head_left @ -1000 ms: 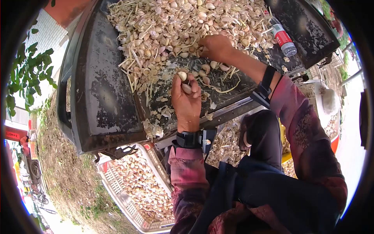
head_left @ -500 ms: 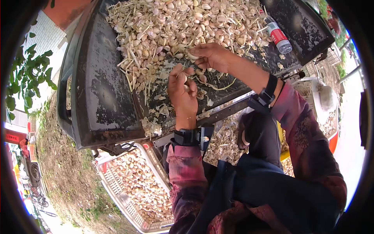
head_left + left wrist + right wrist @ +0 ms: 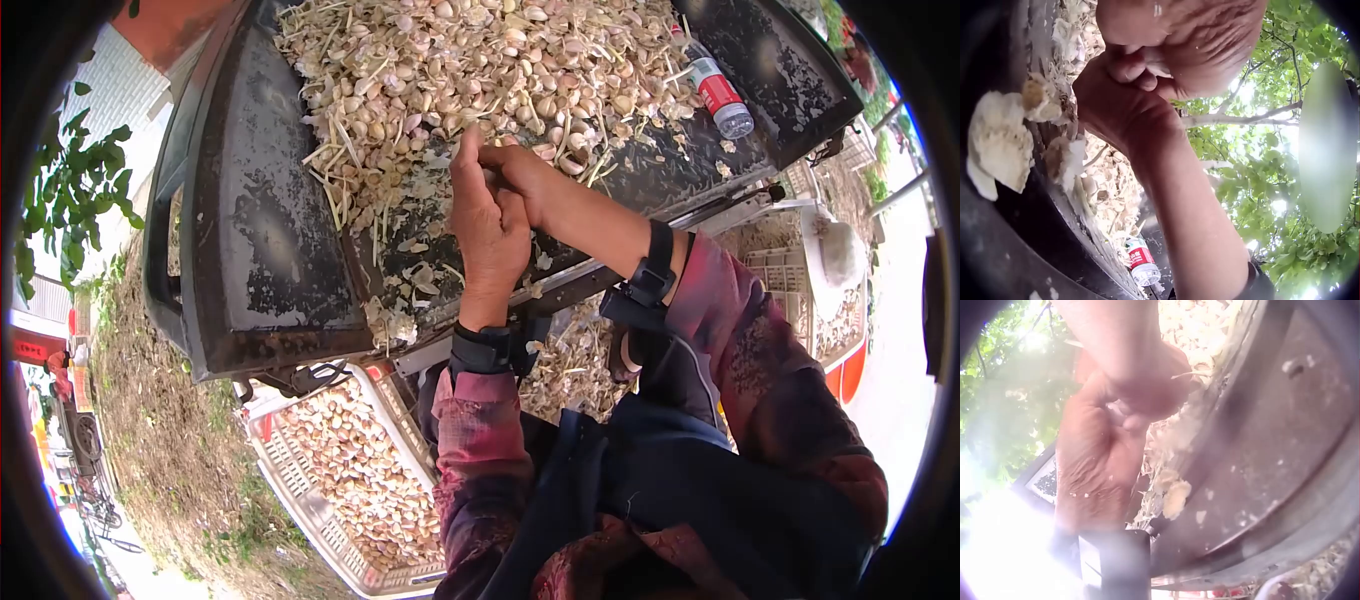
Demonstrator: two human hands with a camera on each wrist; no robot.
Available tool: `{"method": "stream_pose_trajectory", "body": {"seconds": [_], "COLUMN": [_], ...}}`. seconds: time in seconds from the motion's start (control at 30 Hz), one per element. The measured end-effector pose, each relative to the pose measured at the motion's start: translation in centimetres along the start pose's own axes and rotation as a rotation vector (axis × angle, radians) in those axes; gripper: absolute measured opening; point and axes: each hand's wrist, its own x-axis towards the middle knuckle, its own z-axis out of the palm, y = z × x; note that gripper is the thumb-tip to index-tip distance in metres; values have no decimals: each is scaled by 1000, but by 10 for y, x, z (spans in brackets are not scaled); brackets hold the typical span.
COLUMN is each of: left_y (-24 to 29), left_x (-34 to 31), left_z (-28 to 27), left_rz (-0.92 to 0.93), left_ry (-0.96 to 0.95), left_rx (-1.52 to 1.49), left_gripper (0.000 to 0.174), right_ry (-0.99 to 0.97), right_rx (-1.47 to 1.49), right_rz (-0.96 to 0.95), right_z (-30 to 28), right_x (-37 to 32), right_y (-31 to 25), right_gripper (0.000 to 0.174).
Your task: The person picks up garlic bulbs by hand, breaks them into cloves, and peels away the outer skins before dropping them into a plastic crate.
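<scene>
Both hands meet above the near part of the black tray (image 3: 270, 230). The left hand (image 3: 488, 225) stands palm inward, its fingers curled around a pale garlic clove (image 3: 1159, 64), also visible in the right wrist view between the hands. From the right, the right hand (image 3: 525, 180) reaches into the left palm; its fingertips are mostly hidden, and whether they pinch anything is unclear. Just beyond the hands lies the heap of garlic cloves and skins (image 3: 480, 70).
A labelled plastic bottle (image 3: 718, 95) lies at the tray's right side. Below the tray's left edge stands a white crate (image 3: 300, 480) of cloves. Loose skins (image 3: 425, 280) lie near the front edge. Another crate (image 3: 785, 275) stands at the right, and leafy branches (image 3: 75, 200) hang at the left.
The right hand has come from the heap down to the left hand, and the two now touch. The left hand has turned, and the cloves in it are hidden in the head view.
</scene>
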Motion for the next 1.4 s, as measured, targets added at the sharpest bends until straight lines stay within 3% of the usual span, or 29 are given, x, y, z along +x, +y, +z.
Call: {"method": "stream_pose_trajectory", "body": {"seconds": [0.1, 0.17, 0.2, 0.23, 0.3, 0.4, 0.43, 0.47, 0.5, 0.53, 0.6, 0.63, 0.77, 0.83, 0.9, 0.97, 1.03, 1.1, 1.23, 1.3, 1.33, 1.4], "left_y": [7, 1, 0, -3, -8, -10, -9, -8, -8, -8, -7, -5, 36, 64, 100, 128, 161, 176, 174, 178, 183, 192], "left_x": [-2, -2, -1, 0, 0, -1, -3, -4, -4, -5, -7, -9, -13, -20, -31, -32, -47, -53, -56, -59, -61, -63], "left_z": [-3, -3, -2, -3, -8, -10, -10, -9, -8, -7, -11, -13, -22, -34, -42, -43, -45, -39, -32, -46, -46, -41], "left_rz": [47, -137, -257, -257, -427, -482, -528, -529, -502, -474, -473, -469, -510, -397, -216, 145, 101, 257, 292, 80, 78, -19], "left_ry": [28, 208, 337, 339, 323, 324, 304, 299, 287, 277, 258, 237, 68, -132, -268, -529, -522, -505, -406, -394, -393, -53], "left_rx": [4, -388, -501, -500, -602, -667, -667, -666, -650, -634, -735, -837, -1046, -1179, -1258, -1442, -1586, -1728, -1789, -1540, -1542, -1473], "left_gripper": [50, 39, 28, 28, 25, 22, 21, 21, 20, 20, 19, 19, 21, 20, 21, 21, 29, 13, 16, 16, 16, 15], "right_ry": [51, 60, 10, -43, -48, -28, -25, -23, -22, -20, -149, -150, -12, 4, 115, 34, 60, 109, 122, 120, 120, 44], "right_rx": [71, 184, 55, -76, -219, -753, -750, -889, -1028, -1027, -765, -764, -942, -747, -898, -1400, -1479, -1872, -1999, -2063, -2063, -2073], "right_rz": [1, -47, -125, -199, -233, -524, -522, -651, -782, -785, -562, -563, -712, -477, -515, -743, -744, -808, -788, -741, -738, -766], "right_z": [14, 7, 7, 8, 10, 15, 16, 17, 17, 14, 10, 10, -7, -10, -18, -35, -36, -34, -30, -28, -27, -28], "right_x": [-21, -7, -9, -12, -19, -39, -45, -49, -50, -51, -56, -59, -54, -61, -53, -44, -42, -35, -12, -4, 0, 4], "right_y": [-3, 1, -2, -4, 0, 2, 2, 1, 0, -1, -2, -5, -36, -55, -63, -70, -72, -73, -69, -66, -63, -60], "right_gripper": [16, 10, 10, 10, 14, 19, 19, 20, 21, 21, 20, 20, 23, 22, 20, 18, 18, 17, 18, 19, 19, 18]}}
